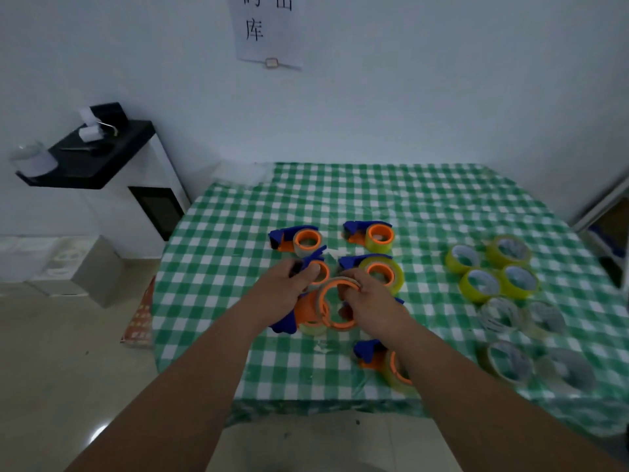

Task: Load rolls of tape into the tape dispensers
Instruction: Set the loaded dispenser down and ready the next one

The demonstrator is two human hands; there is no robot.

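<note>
Head view: two bare forearms reach over table in green-and-white checked cloth (pixel 425 206). Left hand (pixel 282 291) fingers curled round blue-and-orange tape dispenser (pixel 303 315) at table centre. Right hand (pixel 369 299) fingers curled, pinching orange ring with tape roll (pixel 335 303) against that dispenser. Four more loaded dispensers around hands, one at back left (pixel 296 240). Spare tape rolls grouped at right: yellow-green ones (pixel 492 267) farther back, clear ones (pixel 531 345) nearer. Paper sign (pixel 265 28) on wall.
</note>
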